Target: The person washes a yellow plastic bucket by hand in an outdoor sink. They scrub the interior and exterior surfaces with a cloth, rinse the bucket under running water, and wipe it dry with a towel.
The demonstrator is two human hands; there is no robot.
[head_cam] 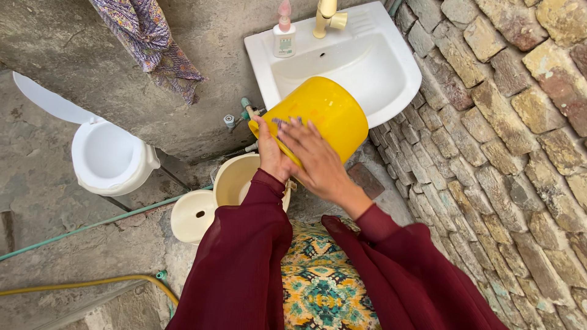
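A yellow plastic bucket [327, 113] is tilted on its side in front of the white wash basin [391, 91]. My left hand [271, 154] grips its rim from below. My right hand [318, 162] lies flat against the bucket's rim and side, fingers spread, with something purple under the fingertips. Both arms wear dark red sleeves. Below the bucket stands a cream-coloured pail [235, 179] with its round lid [192, 215] lying beside it on the ground.
A soap bottle [284, 33] and a yellow tap [327, 15] sit on the basin. A white toilet [110, 159] stands at left. Green pipe [92, 225] and yellow hose [92, 282] cross the floor. Stone wall [507, 153] at right; patterned cloth [153, 40] hangs above.
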